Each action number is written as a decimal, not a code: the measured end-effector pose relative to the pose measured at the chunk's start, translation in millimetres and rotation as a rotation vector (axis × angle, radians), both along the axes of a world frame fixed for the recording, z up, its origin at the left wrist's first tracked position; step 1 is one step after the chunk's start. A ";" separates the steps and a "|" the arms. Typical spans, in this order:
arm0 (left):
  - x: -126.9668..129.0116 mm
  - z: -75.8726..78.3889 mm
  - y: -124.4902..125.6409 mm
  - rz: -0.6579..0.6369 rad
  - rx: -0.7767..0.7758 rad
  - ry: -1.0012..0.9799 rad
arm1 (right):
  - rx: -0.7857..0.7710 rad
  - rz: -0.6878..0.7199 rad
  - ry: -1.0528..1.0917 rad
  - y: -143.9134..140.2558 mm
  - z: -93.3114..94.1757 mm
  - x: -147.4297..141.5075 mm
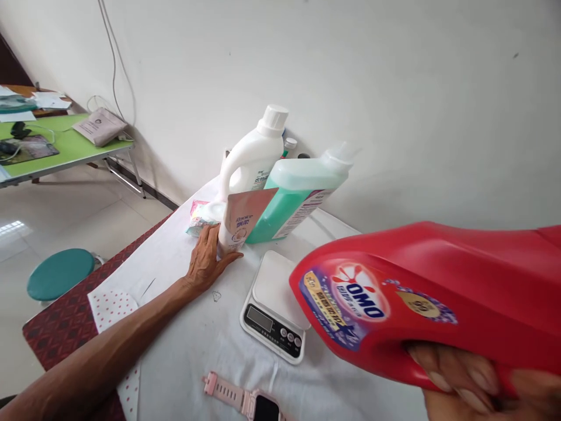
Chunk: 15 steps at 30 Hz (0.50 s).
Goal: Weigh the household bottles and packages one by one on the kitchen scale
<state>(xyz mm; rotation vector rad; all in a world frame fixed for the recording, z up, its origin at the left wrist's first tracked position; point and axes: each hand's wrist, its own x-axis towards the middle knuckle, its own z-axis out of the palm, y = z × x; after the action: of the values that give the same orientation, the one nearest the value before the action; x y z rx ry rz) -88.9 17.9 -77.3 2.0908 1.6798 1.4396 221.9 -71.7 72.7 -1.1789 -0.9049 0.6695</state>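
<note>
My right hand (477, 374) grips a large red OMO laundry detergent bottle (421, 327) by its handle and holds it tilted on its side, over the right of the table. My left hand (208, 260) is around the lower end of a pink Rejoice tube (241, 216), thumb in front; some of its fingers are hidden behind the tube. Close behind the tube stand a clear bottle of green liquid (272, 210), leaning to the right, and a white jug with a handle (256, 158). A white kitchen scale (274, 330) lies between my hands, partly overlapped by the red bottle.
A pink smartwatch (245, 400) lies at the table's near side. Left of the jug is a small colourful packet (199, 216). A teal stool (61, 273) and a green table (61, 131) with a pouch (100, 126) stand to the left. The wall rises behind.
</note>
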 end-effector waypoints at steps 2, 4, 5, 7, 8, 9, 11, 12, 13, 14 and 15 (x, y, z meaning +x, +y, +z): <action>0.3 1.3 -0.4 0.004 -0.021 -0.001 | -0.016 0.042 0.048 7.2 -3.0 -17.0; 0.6 2.5 -0.5 0.006 -0.027 -0.004 | -0.011 0.080 0.067 12.5 -8.8 -28.6; 0.8 2.9 -0.4 0.003 -0.025 -0.006 | -0.007 0.102 0.067 14.6 -12.2 -32.4; 1.0 3.4 -0.4 -0.005 -0.022 -0.008 | 0.006 0.135 0.062 18.1 -18.5 -37.0; 1.0 3.6 -0.4 -0.007 -0.023 -0.010 | 0.011 0.148 0.061 19.7 -21.1 -38.4; 1.1 3.7 -0.5 -0.010 -0.023 -0.012 | 0.009 0.161 0.060 21.2 -23.5 -39.5; 1.1 3.9 -0.8 -0.016 -0.026 -0.016 | 0.009 0.173 0.048 23.8 -27.2 -41.2; 1.1 4.0 -1.0 -0.019 -0.026 -0.017 | 0.012 0.179 0.037 24.8 -28.8 -42.0; 1.2 4.0 -1.1 -0.022 -0.026 -0.018 | 0.025 0.184 0.023 25.7 -30.3 -42.7; 1.2 3.9 -1.2 -0.022 -0.027 -0.018 | 0.044 0.186 0.011 26.2 -31.9 -43.2; 1.3 3.7 -1.2 -0.020 -0.028 -0.017 | 0.065 0.185 0.005 26.6 -33.5 -43.6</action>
<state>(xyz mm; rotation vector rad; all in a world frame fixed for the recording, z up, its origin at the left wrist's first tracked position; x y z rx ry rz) -87.6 16.7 -73.6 2.0691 1.6585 1.4154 178.3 -45.2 39.2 -1.0436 -1.0324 0.7861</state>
